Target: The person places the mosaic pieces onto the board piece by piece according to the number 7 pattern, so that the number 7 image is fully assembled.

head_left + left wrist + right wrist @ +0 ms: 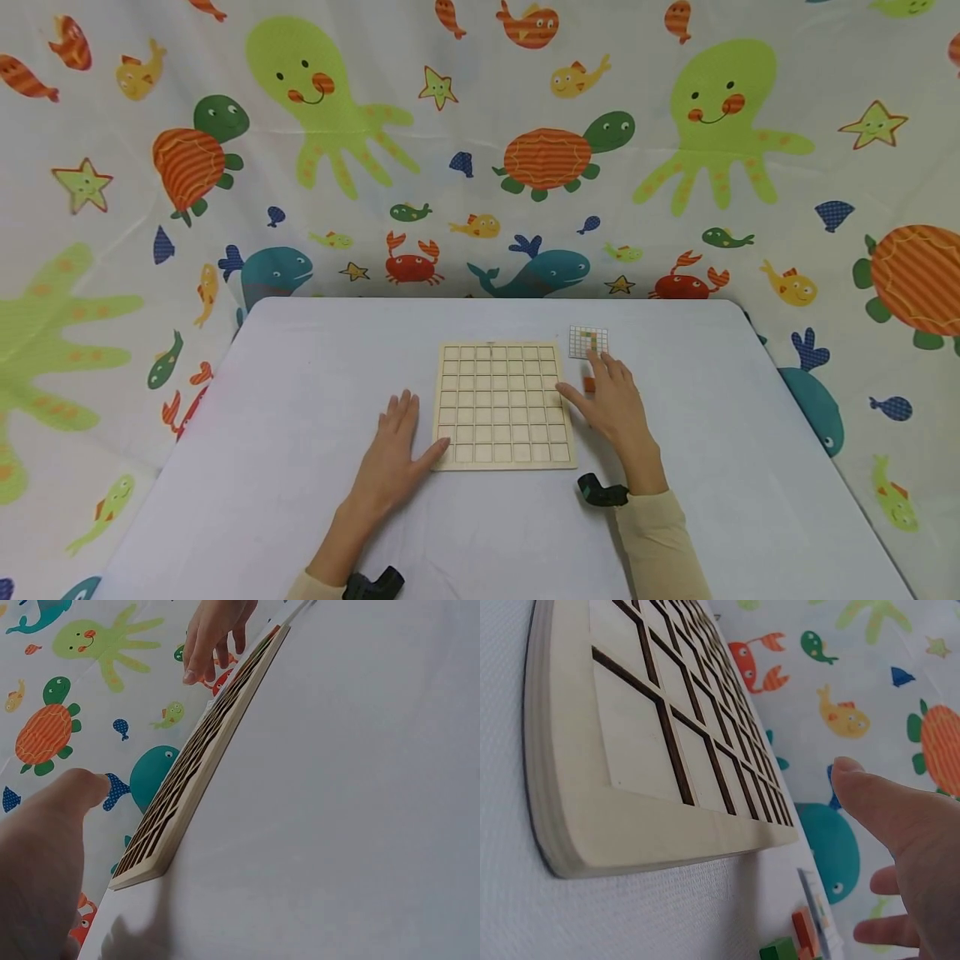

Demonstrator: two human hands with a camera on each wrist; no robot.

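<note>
Reaching in from the near side, head view: left hand (393, 450) at the lower left edge of the wooden grid board (504, 406), right hand (617, 398) off its right edge. Both released, fingers extended, nothing grasped. Board lies flat on the white-covered table (285, 375), its square cells bare. Small gridded pattern card (577, 337) with a few coloured squares lies just past the board's upper right, at the right fingertips; contact can't be told. Orange block (588, 384) sits under the right hand, partly hidden.

Left wrist view: board seen edge-on, left thumb raised beside it, no grip. Right hand hangs over the far side, fingers pointing down, holding nothing visible.

Right wrist view: board corner close up, cells bare here too. Right thumb and fingers spread, apart from the board. Green block (778, 949) and the orange one sit by the card below; the lower frame edge cuts off the rest of the group.

Step in hand looks like setup or a start pose: board and card laid out, no block placed. Next move probably calls for a right-hand thumb-and-finger pinch on one block, then matching a cell to the card, left hand steadying the board.
</note>
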